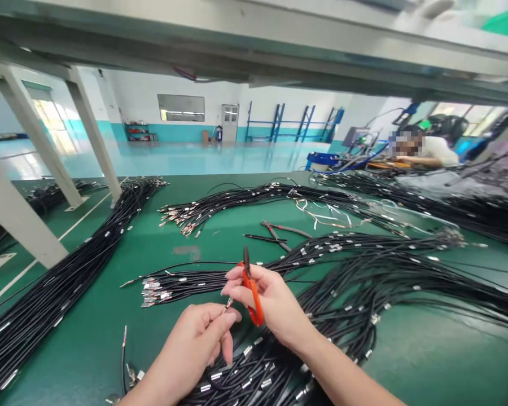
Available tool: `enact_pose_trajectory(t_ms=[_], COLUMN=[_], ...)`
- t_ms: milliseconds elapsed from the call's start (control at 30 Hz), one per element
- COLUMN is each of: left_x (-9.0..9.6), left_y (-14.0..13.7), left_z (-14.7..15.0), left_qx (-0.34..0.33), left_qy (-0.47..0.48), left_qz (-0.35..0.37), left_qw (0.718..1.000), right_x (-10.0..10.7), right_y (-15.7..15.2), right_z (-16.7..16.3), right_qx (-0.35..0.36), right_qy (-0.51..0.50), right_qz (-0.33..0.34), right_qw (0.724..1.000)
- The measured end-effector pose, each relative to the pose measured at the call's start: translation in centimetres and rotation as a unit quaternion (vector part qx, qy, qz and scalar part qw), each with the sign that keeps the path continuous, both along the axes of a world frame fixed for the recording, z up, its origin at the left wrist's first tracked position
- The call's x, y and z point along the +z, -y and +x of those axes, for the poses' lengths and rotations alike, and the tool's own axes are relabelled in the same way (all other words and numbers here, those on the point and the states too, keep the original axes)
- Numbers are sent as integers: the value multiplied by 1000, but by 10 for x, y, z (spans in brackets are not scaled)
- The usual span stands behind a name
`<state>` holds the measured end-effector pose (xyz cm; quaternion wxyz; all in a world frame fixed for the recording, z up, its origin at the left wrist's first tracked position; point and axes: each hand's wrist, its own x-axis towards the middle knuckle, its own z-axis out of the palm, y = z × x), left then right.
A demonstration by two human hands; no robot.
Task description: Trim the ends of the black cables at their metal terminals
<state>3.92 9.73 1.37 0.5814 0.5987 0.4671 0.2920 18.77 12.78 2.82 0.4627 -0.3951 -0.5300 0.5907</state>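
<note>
My left hand (203, 338) is closed, pinching the stripped end of a black cable (227, 305) between thumb and fingers. In my right hand (266, 296) is a pair of scissors (254, 304) with red handles, the dark blades pointing up and away from me. The right fingertips are close to the cable end; whether they also grip it I cannot tell. Below both hands lies a heap of black cables (254, 375) with silvery terminals and white tags. Just beyond them, a cable bundle (195, 280) ends in metal-tipped leads pointing left.
Pliers with red-and-black handles (275, 234) and a black pen-like tool (265, 238) lie on the green table (220, 239). More cable bundles (84, 265) run along the left, back and right. White posts (91, 129) stand at left, under an overhead shelf (237, 51). A co-worker (432, 151) sits at far right.
</note>
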Motion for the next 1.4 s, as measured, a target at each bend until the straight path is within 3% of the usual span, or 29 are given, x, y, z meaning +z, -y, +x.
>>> enact_pose_trajectory(t_ms=[67,200,433,633,967,1400], left_x=[-1,-3,-6,-4,-9,-15], left_y=[1,-1,3,0,1,2], left_z=[1,1,2,4,2,2], left_qx=[15,122,100,126,185,193], left_qy=[4,56,169,242,148,137], left_qz=[5,5,-96,-139,-62,-40], left_qw=[1000,991,976,952,970,971], right_x=[-2,-4,-5,-6,-5,-3], right_y=[1,0,-2,-1,2,3], right_z=[-4,-5,-4,-5,-5,-5], right_qx=[-21,-70,-109,-86,-28,-39], right_qy=[2,33,73,44,28,13], right_qz=[-10,9,-3,-14,-34,-71], right_qw=[1000,997,991,995,999,997])
